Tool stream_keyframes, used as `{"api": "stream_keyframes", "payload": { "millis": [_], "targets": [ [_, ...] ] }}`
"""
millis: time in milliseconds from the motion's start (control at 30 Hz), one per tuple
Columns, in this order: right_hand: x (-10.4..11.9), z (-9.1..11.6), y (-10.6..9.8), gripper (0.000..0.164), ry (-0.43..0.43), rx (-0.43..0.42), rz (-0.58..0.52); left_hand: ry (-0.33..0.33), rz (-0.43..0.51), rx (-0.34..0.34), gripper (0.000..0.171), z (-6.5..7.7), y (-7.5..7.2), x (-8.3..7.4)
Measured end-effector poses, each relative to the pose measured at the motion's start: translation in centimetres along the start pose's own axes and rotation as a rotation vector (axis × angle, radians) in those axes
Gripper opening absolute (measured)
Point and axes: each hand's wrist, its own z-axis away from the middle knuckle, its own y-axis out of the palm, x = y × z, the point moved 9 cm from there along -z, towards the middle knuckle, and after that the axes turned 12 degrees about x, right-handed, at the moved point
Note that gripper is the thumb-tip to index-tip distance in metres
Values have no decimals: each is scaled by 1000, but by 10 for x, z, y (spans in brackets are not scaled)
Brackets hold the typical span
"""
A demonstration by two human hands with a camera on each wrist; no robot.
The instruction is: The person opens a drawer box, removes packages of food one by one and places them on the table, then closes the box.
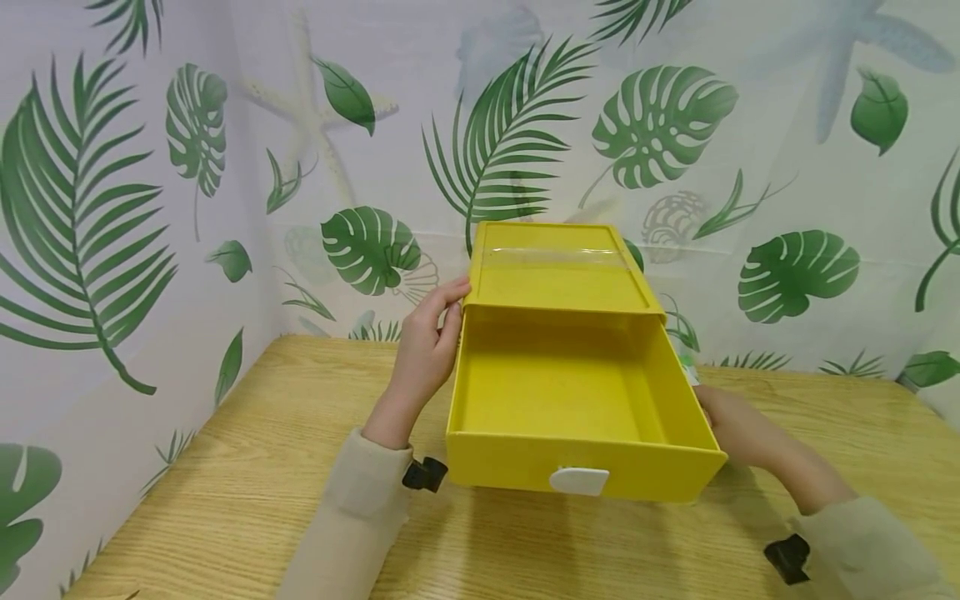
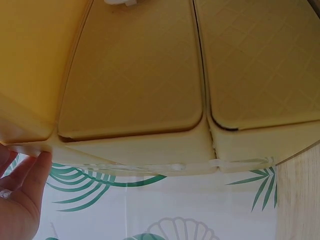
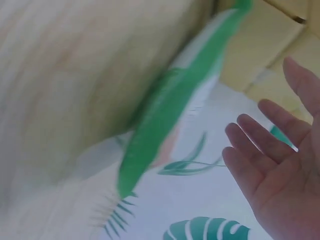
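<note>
A yellow plastic drawer cabinet (image 1: pixel 555 267) stands on the table, its top drawer (image 1: pixel 555 392) pulled out toward me. Bare yellow walls and floor show inside that drawer, and a white handle (image 1: pixel 579 481) sits on its front. My left hand (image 1: pixel 427 346) rests against the cabinet's left side, fingertips on the edge of its top. In the left wrist view, closed drawer fronts (image 2: pixel 135 75) lie below the pulled-out one. My right hand (image 3: pixel 280 170) is beyond the drawer's right side with fingers extended, beside a green and white packet (image 3: pixel 160 130). The drawer partly hides this hand in the head view.
The wood-grained table (image 1: pixel 300 433) spreads around the cabinet. Behind it hangs a white cloth (image 1: pixel 525 150) printed with green leaves. A black strap piece (image 1: pixel 425 474) shows at the left cuff and another (image 1: pixel 787 558) at the right cuff.
</note>
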Motion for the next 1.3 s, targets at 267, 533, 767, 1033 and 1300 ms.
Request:
{"api": "stream_keyframes", "payload": {
  "millis": [267,533,767,1033,1300],
  "targets": [
    [17,12,-30,39,76,-191,-69,8,0,0,23,0,0,-1],
    [36,25,-49,41,99,-372,-77,0,1,0,23,0,0,0],
    [48,36,-60,35,142,-492,-72,-8,10,8,24,0,1,1],
    [65,47,-67,30,89,-591,-47,1,12,13,23,-1,1,0],
    [88,55,-78,29,-26,-698,-51,8,12,12,23,-1,1,-1]
  ]
}}
